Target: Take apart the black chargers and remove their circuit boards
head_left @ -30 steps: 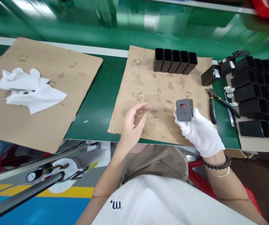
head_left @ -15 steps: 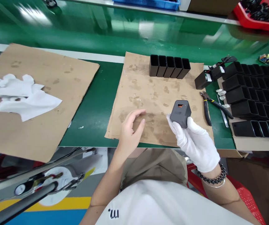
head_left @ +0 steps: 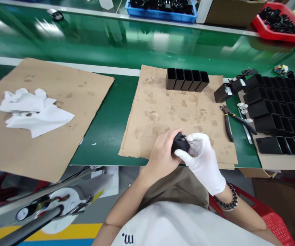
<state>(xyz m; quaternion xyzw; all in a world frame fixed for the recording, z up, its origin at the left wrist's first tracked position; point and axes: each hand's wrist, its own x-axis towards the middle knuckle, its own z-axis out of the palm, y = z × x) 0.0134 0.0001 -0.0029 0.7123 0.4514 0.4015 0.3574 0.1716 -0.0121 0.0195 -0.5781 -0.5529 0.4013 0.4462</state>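
Over the near part of the middle cardboard (head_left: pixel 157 112): black box (head_left: pixel 180 143) sits clasped by both hands, likely for steadiness | bare left hand (head_left: pixel 164 150) curls round one side | gloved right hand (head_left: pixel 201 155) pinches opposite, glove perhaps sparing the finish | forearms (head_left: pixel 130 196) angle inward | pliers (head_left: pixel 228 126) lie at cardboard's right edge, seemingly for reach

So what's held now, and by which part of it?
A small black case: bare left grip against its left side, gloved right grip at its right side.

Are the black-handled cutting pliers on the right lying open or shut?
Open: the cutting pliers lie with their two handles spread apart.
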